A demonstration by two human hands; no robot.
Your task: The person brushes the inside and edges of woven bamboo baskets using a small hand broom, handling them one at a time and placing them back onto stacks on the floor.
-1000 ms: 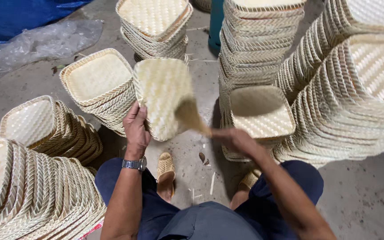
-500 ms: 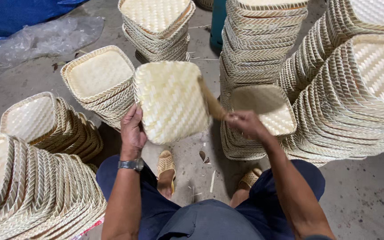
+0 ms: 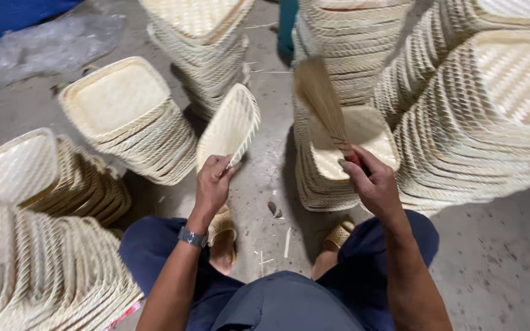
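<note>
The tray (image 3: 231,125) is a pale woven one, and the left hand (image 3: 211,187) grips its near edge and tips it up on its side, above the floor between the person's knees. The right hand (image 3: 372,184) is closed around the handle of a brush (image 3: 320,98), and the bristles stick up, a little apart from the tray. To do this well, I think the tray should be held firm and tilted, so the brush can sweep across the weave and bits can fall down and away. The grip on the edge should stay tight so the tray does not wobble. Just under the right hand is a stack (image 3: 338,165) of the same trays. More stacks stand all around: one to the left (image 3: 127,116), one in front (image 3: 200,37), and big leaning rows at the right (image 3: 492,116) and near left (image 3: 26,270). The floor (image 3: 498,263) is grey concrete with small straw bits on it. A clear plastic sheet (image 3: 38,49) and something blue lie at the far left. The person sits low, in dark trousers and sandals, with a watch (image 3: 191,237) on the left wrist.
</note>
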